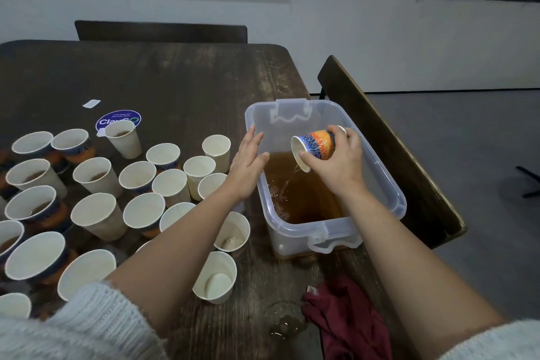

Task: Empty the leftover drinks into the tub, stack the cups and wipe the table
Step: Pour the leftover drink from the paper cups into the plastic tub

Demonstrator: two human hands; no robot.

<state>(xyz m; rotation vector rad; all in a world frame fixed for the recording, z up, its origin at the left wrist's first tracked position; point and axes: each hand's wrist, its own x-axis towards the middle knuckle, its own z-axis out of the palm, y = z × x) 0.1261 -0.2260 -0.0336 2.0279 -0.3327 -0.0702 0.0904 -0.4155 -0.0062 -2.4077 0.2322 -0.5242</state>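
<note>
White knit sleeves [96, 321] at bottom edge, both pushed up, forearms bare. Just beyond them, near side of the tub: dark red cloth [347, 318] crumpled on the tabletop [181, 82], small wet puddle [287, 323] just left of it.

Tub [391, 184]: clear plastic, no lid on it, sits at the tabletop's right edge, holds brown liquid [309, 199] pooled in the bottom.

Right hand [339, 164] over the tub, fingers clamped round a patterned blue/orange cup [317, 145], tipped on its side with the mouth facing left and down. Thin stream runs from the rim into the liquid, splashing where it lands.

Left hand [248, 166] at the tub's left wall, fingers straight and together, holding nothing; whether it touches the wall I cannot tell.

Left of the tub: big cluster of paper cups [96, 178], upright, white inside, some plain, some with blue/orange print. Several show brown drink in the bottom. Nearest the tub's near-left corner: one cup [233, 232] with a pale residue, and one [216, 279] closer to camera.

Beyond the cluster, far-left of the tub: round blue sticker [118, 120] and a small white label [91, 103] on the tabletop.

Dark chair backs [388, 149] right of the tub and behind the tabletop.
</note>
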